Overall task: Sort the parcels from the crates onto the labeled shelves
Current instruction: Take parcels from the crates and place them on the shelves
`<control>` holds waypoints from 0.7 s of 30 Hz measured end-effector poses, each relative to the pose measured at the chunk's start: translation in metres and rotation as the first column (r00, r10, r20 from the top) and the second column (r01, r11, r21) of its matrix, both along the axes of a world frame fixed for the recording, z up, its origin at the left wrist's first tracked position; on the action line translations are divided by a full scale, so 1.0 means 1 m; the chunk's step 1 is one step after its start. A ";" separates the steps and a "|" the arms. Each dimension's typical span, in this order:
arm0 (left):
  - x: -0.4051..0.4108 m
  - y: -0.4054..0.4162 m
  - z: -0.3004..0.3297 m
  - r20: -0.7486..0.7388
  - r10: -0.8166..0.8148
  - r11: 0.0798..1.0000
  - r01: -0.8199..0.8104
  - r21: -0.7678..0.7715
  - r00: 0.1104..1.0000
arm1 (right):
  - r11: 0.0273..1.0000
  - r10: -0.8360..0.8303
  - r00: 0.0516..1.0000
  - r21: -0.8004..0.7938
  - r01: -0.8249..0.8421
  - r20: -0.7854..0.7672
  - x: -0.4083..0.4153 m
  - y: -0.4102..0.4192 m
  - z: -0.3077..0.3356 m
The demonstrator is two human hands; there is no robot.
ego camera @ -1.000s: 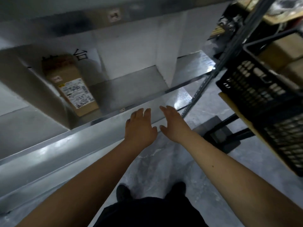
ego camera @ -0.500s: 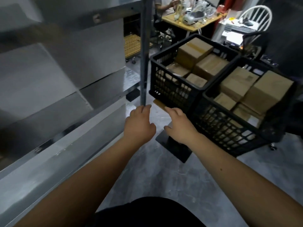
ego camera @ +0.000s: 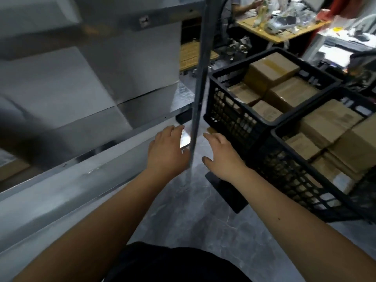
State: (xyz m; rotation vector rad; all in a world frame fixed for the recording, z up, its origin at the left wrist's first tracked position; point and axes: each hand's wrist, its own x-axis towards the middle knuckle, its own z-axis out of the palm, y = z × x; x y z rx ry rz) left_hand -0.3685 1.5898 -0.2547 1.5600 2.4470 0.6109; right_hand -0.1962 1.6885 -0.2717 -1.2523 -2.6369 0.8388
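Closest in, two bare arms reach forward over a grey floor (ego camera: 203,226); the left hand (ego camera: 165,151) is held out flat with its fingers straight and close together, and it holds nothing; it hangs over the front edge of the metal shelf (ego camera: 67,192); the right hand (ego camera: 222,154) is held out too, with fingers loose and a little apart and the thumb out to the side, and it holds nothing; I cannot tell if either hand touches anything. A thin metal post (ego camera: 198,82) of the shelf stands up between the two hands. The shelf runs along the left side; its grey walls are blurry.

To the right of the right hand sits the near black crate (ego camera: 301,186) on a low black cart (ego camera: 227,192); brown cardboard parcels (ego camera: 329,121) fill it up to the rim. Just behind it, touching its far side, sits the far black crate (ego camera: 230,117); more brown parcels (ego camera: 272,72) are packed inside it, and one has yellow tape on top.

Far back stands a wooden table (ego camera: 278,35) with many small things on it; a person (ego camera: 244,5) sits at its far left corner.
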 end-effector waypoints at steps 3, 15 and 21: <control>-0.037 -0.039 -0.004 0.006 0.157 0.987 -0.157 -0.021 0.988 | 0.987 0.159 0.987 -0.018 -0.160 -0.030 -0.055 -0.014 -0.004; -0.169 -0.233 -0.009 -0.023 0.702 0.710 -0.702 -0.049 0.712 | 0.767 0.639 0.766 -0.017 -0.642 -0.072 -0.277 -0.156 -0.001; -0.226 -0.294 -0.006 -0.017 0.748 0.661 -0.747 -0.074 0.664 | 0.727 0.684 0.727 -0.018 -0.686 -0.063 -0.355 -0.219 0.001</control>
